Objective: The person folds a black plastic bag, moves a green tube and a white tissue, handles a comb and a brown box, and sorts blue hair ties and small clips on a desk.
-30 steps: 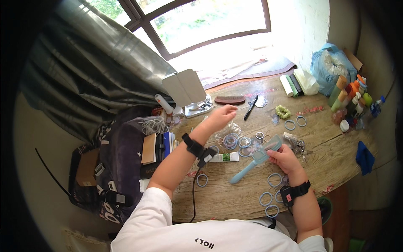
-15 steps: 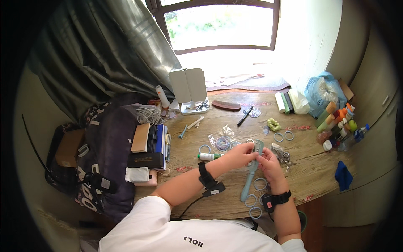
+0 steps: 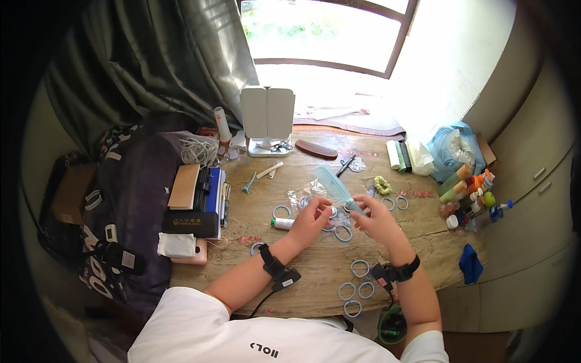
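My right hand (image 3: 376, 222) is closed round the handle of a light-blue hairbrush (image 3: 334, 186), whose head points away and to the left, raised over the table. My left hand (image 3: 310, 224) has its fingers curled and pinched just left of the brush handle; whether anything small sits between them is hidden. Under and around the hands lie pale blue hair ties (image 3: 343, 233) and a clear plastic bag (image 3: 298, 198). Close to my left hand is a white tube with a green cap (image 3: 282, 224). More hair ties (image 3: 360, 268) lie between my forearms, nearer to me.
At the back stand a white folding mirror (image 3: 267, 114) and a brown comb (image 3: 316, 149). A green scrunchie (image 3: 382, 185) lies right of the brush. Books (image 3: 192, 224) are stacked at left. Bottles (image 3: 478, 199) and a blue bag (image 3: 457, 148) crowd the right edge, near a blue cloth (image 3: 470, 264).
The hairbrush has swung round, its head now away to the left and its handle in my right hand. My left hand has come off its bristles. The whole view has shifted slightly.
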Available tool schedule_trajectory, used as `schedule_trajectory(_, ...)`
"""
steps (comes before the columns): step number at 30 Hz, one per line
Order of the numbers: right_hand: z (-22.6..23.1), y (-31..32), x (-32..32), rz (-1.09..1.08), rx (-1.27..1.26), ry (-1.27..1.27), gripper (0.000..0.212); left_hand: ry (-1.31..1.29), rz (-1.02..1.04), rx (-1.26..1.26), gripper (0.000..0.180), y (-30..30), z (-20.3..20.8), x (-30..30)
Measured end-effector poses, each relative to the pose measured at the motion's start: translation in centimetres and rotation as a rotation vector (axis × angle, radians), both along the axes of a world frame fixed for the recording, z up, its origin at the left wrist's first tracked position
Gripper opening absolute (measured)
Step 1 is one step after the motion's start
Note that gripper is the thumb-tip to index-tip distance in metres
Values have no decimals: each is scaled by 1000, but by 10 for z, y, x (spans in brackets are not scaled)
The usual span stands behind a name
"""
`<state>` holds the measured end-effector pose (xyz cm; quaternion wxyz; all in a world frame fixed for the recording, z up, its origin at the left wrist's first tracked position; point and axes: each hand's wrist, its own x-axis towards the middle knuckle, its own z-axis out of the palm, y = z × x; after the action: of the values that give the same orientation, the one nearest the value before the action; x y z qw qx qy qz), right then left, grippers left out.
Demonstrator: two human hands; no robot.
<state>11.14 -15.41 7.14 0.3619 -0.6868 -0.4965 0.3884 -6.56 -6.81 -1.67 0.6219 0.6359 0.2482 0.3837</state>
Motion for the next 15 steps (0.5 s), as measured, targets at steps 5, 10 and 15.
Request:
schedule_trajectory(5, 16, 74, 24, 88, 195, -392, 35, 183, -61, 285, 15, 0, 5, -8)
schedule_trajectory(10, 10, 151, 54, 138, 203, -558, 30, 83, -142, 276, 11, 5, 1, -7)
schedule_trajectory(15, -4, 212, 59, 153, 93, -772, 25, 6, -139, 142, 13, 12, 2, -10)
